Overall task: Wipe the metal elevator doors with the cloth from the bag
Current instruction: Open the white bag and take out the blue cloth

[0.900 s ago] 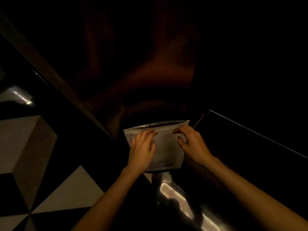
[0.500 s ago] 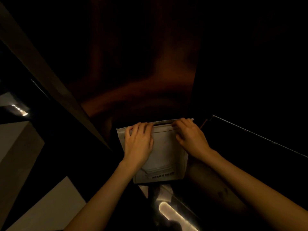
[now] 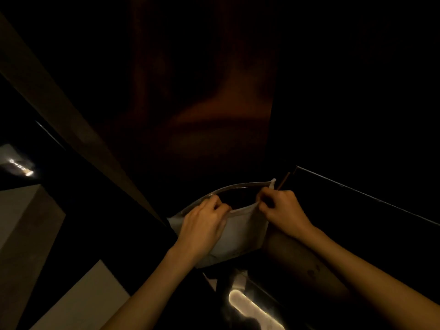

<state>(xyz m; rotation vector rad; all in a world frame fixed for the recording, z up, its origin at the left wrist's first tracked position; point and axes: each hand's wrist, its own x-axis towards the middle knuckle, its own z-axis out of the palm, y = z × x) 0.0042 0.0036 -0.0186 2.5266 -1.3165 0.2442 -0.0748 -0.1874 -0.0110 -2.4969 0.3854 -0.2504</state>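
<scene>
I hold a pale zip-top plastic bag (image 3: 240, 232) in front of me, low in the middle of the view. My left hand (image 3: 202, 225) pinches the near lip of its mouth on the left. My right hand (image 3: 283, 210) pinches the near lip on the right. The mouth gapes open in a dark oval between the two lips. The inside of the bag is too dark to show a cloth. The dark metal elevator door (image 3: 202, 103) stands straight ahead, with dim reddish reflections on it.
A brown door frame (image 3: 62, 120) runs diagonally on the left. A dark glossy wall panel with a thin bright edge (image 3: 366, 198) lies to the right. The floor has pale and black tiles (image 3: 78, 298), and a light reflection (image 3: 252, 310) glints below the bag.
The bag's mouth was shut flat and has been pulled open into an oval. Both hands have drawn the near lip toward me, and the bag has tilted.
</scene>
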